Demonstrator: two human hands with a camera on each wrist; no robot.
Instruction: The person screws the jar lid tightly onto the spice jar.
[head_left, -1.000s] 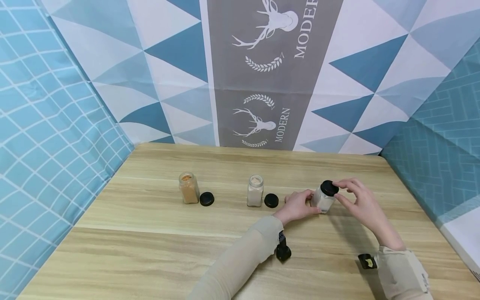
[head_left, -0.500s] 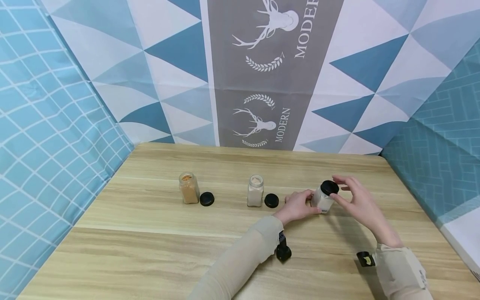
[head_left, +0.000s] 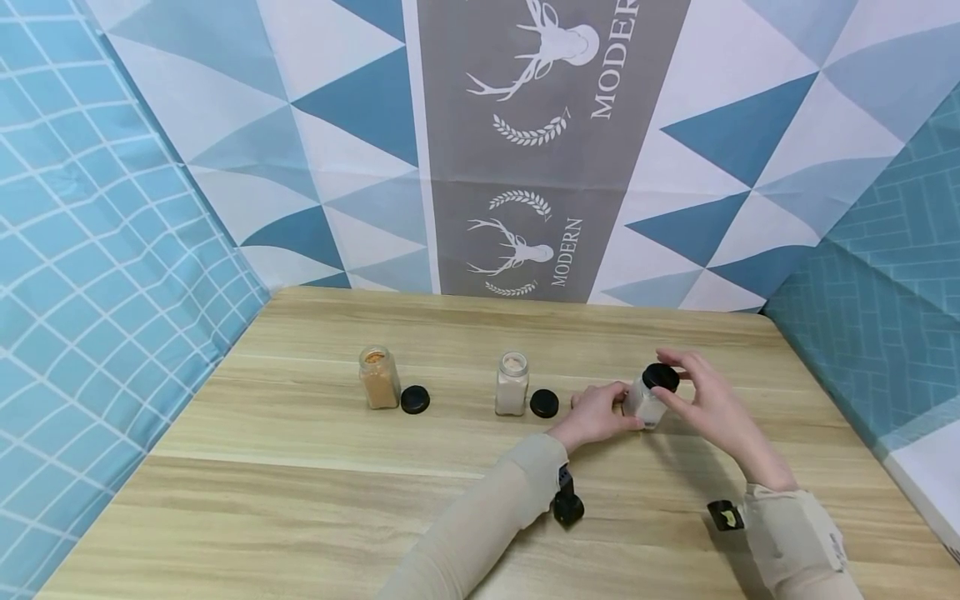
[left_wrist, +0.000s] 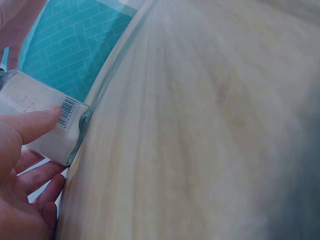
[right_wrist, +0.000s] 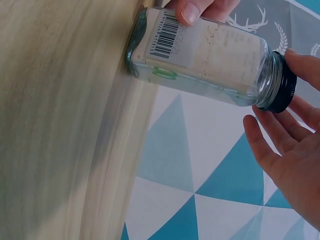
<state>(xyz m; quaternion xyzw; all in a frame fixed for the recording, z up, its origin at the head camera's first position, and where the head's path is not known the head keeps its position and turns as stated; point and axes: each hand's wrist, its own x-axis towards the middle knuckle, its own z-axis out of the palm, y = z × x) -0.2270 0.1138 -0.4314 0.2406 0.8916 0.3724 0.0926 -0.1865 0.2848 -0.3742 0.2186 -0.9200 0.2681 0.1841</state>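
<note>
At the right of the table stands a square glass spice jar (head_left: 642, 407) with pale powder inside and a black lid (head_left: 662, 377) on top. My left hand (head_left: 596, 414) grips the jar low on its sides; its thumb lies by the barcode label in the left wrist view. From the right, my right hand (head_left: 708, 406) pinches the lid between thumb and fingers. In the right wrist view the lid (right_wrist: 283, 84) sits at the threaded neck, fingertips at its rim. Whether it is tight cannot be seen.
An uncapped jar of pale powder (head_left: 512, 387) stands mid-table, a black lid (head_left: 544, 403) beside it. Farther left is an uncapped jar of orange-brown powder (head_left: 380, 382) with its own lid (head_left: 415, 399). Patterned cloth (head_left: 517, 150) hangs behind the wooden table (head_left: 300, 517).
The right hand's fingers have shifted round the lid toward its far side, the thumb moving over the near side. Its wrist has moved slightly left. The left hand and jar have stayed put.
</note>
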